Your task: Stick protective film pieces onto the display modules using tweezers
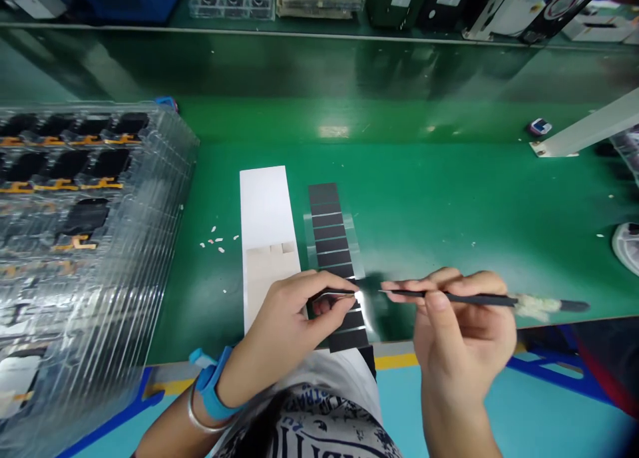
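Note:
My left hand (284, 325) pinches slim metal tweezers (339, 296), their tips over a strip of dark rectangular pieces (327, 245) on clear film. My right hand (459, 331) grips long black tweezers (439, 296), with a fluffy white wrap (532, 306) near the rear end. The two tool tips almost meet above the strip, where glare hides the surface. A white sheet (264, 208) lies beside the strip, with several beige pads (269, 261) on it. My left wrist wears a blue strap (212, 385).
Stacked clear trays (94, 225) holding black parts with orange flex tails stand at the left on the green mat (424, 198). Small pale scraps (214, 239) lie near the sheet. A white rail (584, 128) and a small roll (539, 126) are at the right.

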`<move>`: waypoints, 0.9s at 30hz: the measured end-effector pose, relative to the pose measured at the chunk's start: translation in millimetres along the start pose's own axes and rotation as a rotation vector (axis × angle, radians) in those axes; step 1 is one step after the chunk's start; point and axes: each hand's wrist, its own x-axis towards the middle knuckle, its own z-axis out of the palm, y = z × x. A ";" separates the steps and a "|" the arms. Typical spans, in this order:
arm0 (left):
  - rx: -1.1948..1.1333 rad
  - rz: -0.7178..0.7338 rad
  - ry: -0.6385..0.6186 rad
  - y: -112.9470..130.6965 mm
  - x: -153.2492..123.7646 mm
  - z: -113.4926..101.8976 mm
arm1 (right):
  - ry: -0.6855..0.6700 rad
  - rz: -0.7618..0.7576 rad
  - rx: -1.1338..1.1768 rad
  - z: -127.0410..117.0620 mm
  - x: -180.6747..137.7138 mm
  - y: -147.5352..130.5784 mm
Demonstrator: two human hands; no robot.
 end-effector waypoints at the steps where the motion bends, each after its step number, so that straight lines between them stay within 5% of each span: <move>1: -0.019 -0.001 0.010 -0.3 -0.2 -0.9 | -0.004 -0.038 0.017 7.8 -3.4 -2.8; 7: -0.062 0.075 0.027 -3.8 -1.0 -0.9 | -0.073 -0.156 -0.063 37.9 -17.9 -5.6; 27: 0.116 0.221 0.136 -13.7 -4.3 3.8 | -0.010 -0.227 -0.086 54.4 -27.9 2.1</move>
